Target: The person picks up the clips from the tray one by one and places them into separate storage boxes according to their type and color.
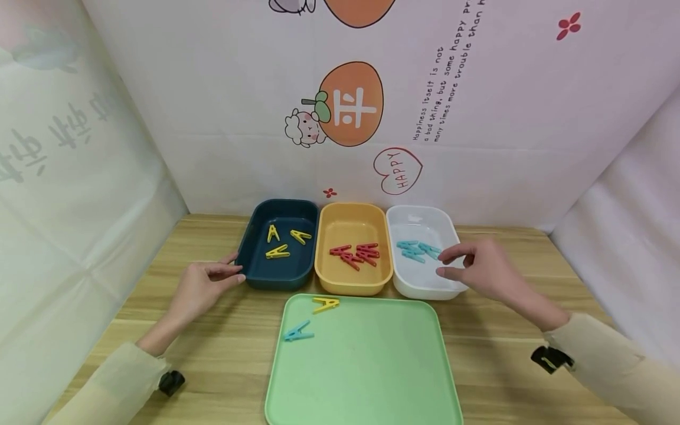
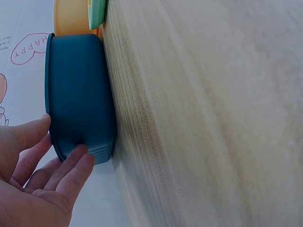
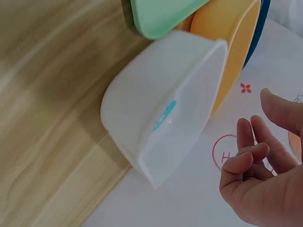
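Note:
My left hand [image 1: 199,290] is at the near left corner of a dark blue bin [image 1: 278,283], its fingertips right at the rim and outer wall. In that bin lie 3 yellow clothespins [image 1: 277,252]. Over the right side of a white bin [image 1: 425,290] hovers my right hand [image 1: 489,270], thumb and fingers apart with nothing between them. Several light blue clothespins [image 1: 411,251] lie in the white bin. Between the two, an orange-yellow bin [image 1: 353,287] holds several red clothespins [image 1: 366,254].
A light green tray [image 1: 361,360] lies in front of the bins. On its far left part are a yellow clothespin [image 1: 326,304] and a light blue clothespin [image 1: 299,332]. Behind the bins, a printed white cloth [image 1: 239,118] rises from the wooden table [image 1: 228,354].

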{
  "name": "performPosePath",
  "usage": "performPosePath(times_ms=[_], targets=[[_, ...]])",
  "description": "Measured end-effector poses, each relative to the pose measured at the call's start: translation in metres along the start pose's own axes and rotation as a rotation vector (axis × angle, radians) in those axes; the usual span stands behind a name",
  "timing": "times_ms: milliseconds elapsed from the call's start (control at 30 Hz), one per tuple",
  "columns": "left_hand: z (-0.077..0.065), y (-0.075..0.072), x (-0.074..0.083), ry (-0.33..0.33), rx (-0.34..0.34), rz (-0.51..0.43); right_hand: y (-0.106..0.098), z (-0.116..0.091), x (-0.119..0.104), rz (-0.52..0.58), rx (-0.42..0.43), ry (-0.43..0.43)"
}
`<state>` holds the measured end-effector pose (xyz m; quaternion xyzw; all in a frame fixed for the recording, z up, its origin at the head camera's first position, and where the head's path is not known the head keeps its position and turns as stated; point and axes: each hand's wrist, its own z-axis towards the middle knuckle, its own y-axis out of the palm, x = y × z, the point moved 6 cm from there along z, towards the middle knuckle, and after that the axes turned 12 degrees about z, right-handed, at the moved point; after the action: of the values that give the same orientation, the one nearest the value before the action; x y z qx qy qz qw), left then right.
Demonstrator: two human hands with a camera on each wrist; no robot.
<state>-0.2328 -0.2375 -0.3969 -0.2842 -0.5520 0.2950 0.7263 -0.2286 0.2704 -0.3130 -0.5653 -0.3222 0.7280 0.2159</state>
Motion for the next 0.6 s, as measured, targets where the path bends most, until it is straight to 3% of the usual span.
performPosePath(times_ms=[133, 600], targets=[[0.0, 0.0, -0.001, 0.002, 0.0, 0.008, 0.01, -0.017, -0.008, 0.027, -0.002, -0.03], [-0.001, 0.001, -0.002, -0.002, 0.004, -0.01, 0.042, -0.061, -0.014, 0.154, -0.053, -0.005]])
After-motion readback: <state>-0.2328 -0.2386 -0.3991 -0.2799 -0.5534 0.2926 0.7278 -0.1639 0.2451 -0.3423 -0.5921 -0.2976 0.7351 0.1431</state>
